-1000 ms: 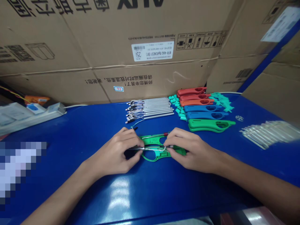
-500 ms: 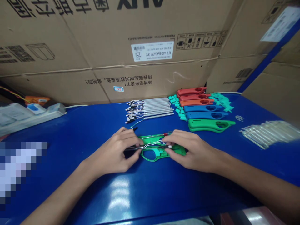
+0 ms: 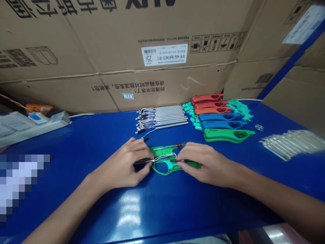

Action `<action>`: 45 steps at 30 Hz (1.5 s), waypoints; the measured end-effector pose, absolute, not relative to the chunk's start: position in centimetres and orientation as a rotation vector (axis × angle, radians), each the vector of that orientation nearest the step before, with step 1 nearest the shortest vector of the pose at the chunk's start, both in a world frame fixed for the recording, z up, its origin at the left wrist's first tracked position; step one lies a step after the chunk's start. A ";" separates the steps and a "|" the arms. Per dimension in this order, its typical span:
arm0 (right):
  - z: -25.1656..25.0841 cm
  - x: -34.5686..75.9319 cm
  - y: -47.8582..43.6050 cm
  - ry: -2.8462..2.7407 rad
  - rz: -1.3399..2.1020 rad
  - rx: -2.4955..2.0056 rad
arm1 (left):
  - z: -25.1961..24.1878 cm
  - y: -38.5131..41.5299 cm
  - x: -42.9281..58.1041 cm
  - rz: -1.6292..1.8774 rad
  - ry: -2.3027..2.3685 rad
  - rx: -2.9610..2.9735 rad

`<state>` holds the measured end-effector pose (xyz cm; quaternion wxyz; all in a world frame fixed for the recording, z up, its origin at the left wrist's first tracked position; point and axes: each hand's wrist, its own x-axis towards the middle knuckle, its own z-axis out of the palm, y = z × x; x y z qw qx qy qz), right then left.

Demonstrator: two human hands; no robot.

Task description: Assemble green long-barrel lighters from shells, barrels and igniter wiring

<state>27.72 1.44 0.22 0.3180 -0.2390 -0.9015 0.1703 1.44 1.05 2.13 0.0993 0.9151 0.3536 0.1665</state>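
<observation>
Two green lighter shell halves (image 3: 160, 151) lie at the middle of the table. My left hand (image 3: 135, 161) is closed round a shiny metal tube (image 3: 143, 161) at the shell's left end. White wires (image 3: 165, 156) run from that tube toward my right hand (image 3: 198, 157). Its thumb and fingers pinch a small black igniter (image 3: 174, 160) over the near half, where a turquoise trigger (image 3: 168, 165) sits. Across the far half lies a thin clear tube with a red end (image 3: 179, 145). My right fingers hide part of the igniter.
Behind my hands lies a row of metal tubes with wires (image 3: 170, 117). Turquoise caps (image 3: 195, 119) and red, orange, blue and green lighter shells (image 3: 223, 135) are to its right. Clear tubes (image 3: 291, 144) lie far right, a power strip (image 3: 56, 122) far left. Cardboard (image 3: 101, 40) stands behind.
My right fingers have closed in over the black igniter, and its white tip is now covered. The igniter sits slightly further left, and the wires bow more. My left hand has barely moved.
</observation>
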 end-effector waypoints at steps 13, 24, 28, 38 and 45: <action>0.0 27.8 1.4 -2.401 0.457 -0.633 | 2.1 1.0 1.2 0.434 1.086 2.684; 0.3 27.6 1.3 -2.391 0.478 -0.620 | 2.3 1.0 1.0 0.415 1.063 2.675; 0.3 27.6 1.3 -2.396 0.487 -0.627 | 2.2 0.9 1.2 0.415 1.071 2.678; 0.4 27.7 1.3 -2.425 0.465 -0.647 | 1.0 0.0 3.6 0.660 0.948 2.724; 0.2 27.8 1.3 -2.435 0.455 -0.652 | -0.1 0.0 4.8 0.735 1.006 2.653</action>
